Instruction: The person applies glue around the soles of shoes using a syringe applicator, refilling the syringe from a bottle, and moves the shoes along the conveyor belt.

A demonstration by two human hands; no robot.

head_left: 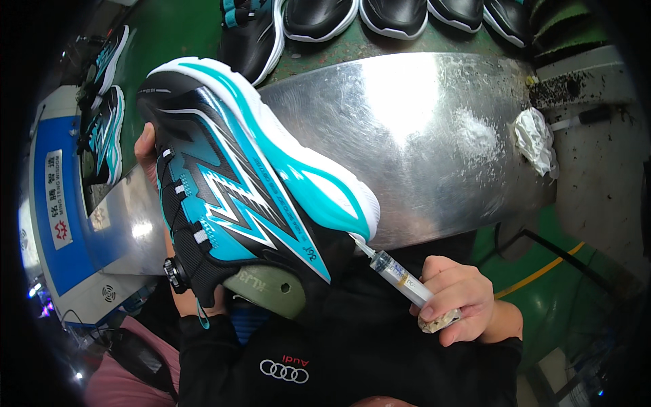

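A black and turquoise running shoe (224, 190) with a white and turquoise sole lies on its side in front of me, its toe at the upper left. An olive green shoe last (268, 292) fills it and sticks out of the collar. My left hand (145, 150) grips the shoe from behind; only some fingers show past its lacing side. In my right hand (458, 298) is a clear plastic syringe (403, 279), its plunger end inside my curled fingers. The syringe's tapered tip meets the heel end of the sole, near the seam with the upper.
Beneath the shoe is a shiny metal plate (325, 88) with white smears. Several black shoes (393, 17) line up beyond it. A crumpled white wad (536, 142) and a dark-handled tool (590, 117) sit at the right. Two more shoes (107, 136) rest left, by a blue and white machine (61, 183).
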